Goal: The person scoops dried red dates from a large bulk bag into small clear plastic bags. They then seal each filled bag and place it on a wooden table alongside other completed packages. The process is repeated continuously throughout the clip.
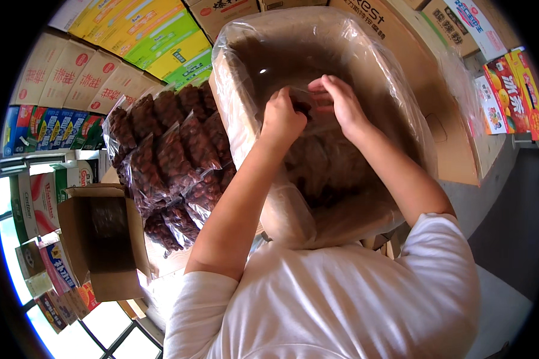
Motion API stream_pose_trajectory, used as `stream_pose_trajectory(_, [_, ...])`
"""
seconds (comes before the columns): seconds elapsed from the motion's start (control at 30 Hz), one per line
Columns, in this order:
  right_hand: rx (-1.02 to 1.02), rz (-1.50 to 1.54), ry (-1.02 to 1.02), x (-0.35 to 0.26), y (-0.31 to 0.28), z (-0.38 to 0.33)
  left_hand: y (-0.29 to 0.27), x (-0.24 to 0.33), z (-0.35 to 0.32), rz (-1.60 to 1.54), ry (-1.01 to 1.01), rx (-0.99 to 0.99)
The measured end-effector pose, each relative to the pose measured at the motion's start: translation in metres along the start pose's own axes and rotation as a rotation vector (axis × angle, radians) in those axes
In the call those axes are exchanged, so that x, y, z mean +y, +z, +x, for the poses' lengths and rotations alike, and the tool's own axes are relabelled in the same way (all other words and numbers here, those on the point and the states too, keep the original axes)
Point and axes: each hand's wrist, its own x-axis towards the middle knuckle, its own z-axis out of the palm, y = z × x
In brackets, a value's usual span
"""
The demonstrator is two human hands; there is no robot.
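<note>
Both my hands are inside a big cardboard box [232, 107] lined with a clear plastic sheet [419, 113]. My left hand [283, 116] is closed, its fingers bent round a small clear bag with dark red contents [303, 109]; most of the bag is hidden by the hand. Just to its right, my right hand [340, 106] has its fingers apart and holds nothing I can see. Dark pieces show dimly in the bottom of the box. Left of the box, clear bags of dark red dried fruit [179, 146], probably dates, lie packed in rows.
An open brown carton [105, 239] stands at lower left. Stacked boxes [72, 72] and yellow and green cartons [138, 36] line the far left. Large brown cartons [449, 131] stand right of the lined box, with colourful packages [515, 93] beyond.
</note>
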Motion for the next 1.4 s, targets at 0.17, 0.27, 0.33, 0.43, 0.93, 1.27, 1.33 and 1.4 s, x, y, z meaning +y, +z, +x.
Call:
stream_pose_trajectory(0.17, [0.01,-0.96,0.034,0.088,-0.038,0.047,-0.011,0.013,0.0,-0.083,-0.011,-0.017])
stream_pose_trajectory(0.27, [-0.665,-1.341,-0.116,0.185,-0.037,0.039,-0.018,0.036,0.002,-0.228,-0.138,-0.072])
stream_pose_trajectory(0.33, [-0.888,-1.304,-0.174,0.209,-0.005,0.022,-0.011,0.015,0.003,-0.17,-0.123,-0.074])
stream_pose_trajectory(0.43, [-0.973,-1.129,-0.334,0.234,0.008,-0.001,-0.012,0.017,0.003,-0.2,-0.164,-0.105])
stream_pose_trajectory(0.93, [-0.856,-1.243,-0.113,0.192,0.033,-0.042,-0.017,0.031,0.001,-0.278,-0.213,-0.171])
stream_pose_trajectory(1.27, [-0.837,-1.088,0.172,0.163,0.035,-0.068,-0.02,0.035,0.001,-0.326,-0.208,-0.17])
stream_pose_trajectory(1.33, [-0.821,-1.095,0.202,0.16,0.035,-0.07,-0.02,0.034,0.0,-0.329,-0.206,-0.171])
stream_pose_trajectory(1.4, [-0.817,-1.082,0.178,0.176,0.034,-0.069,-0.02,0.038,0.002,-0.342,-0.218,-0.186])
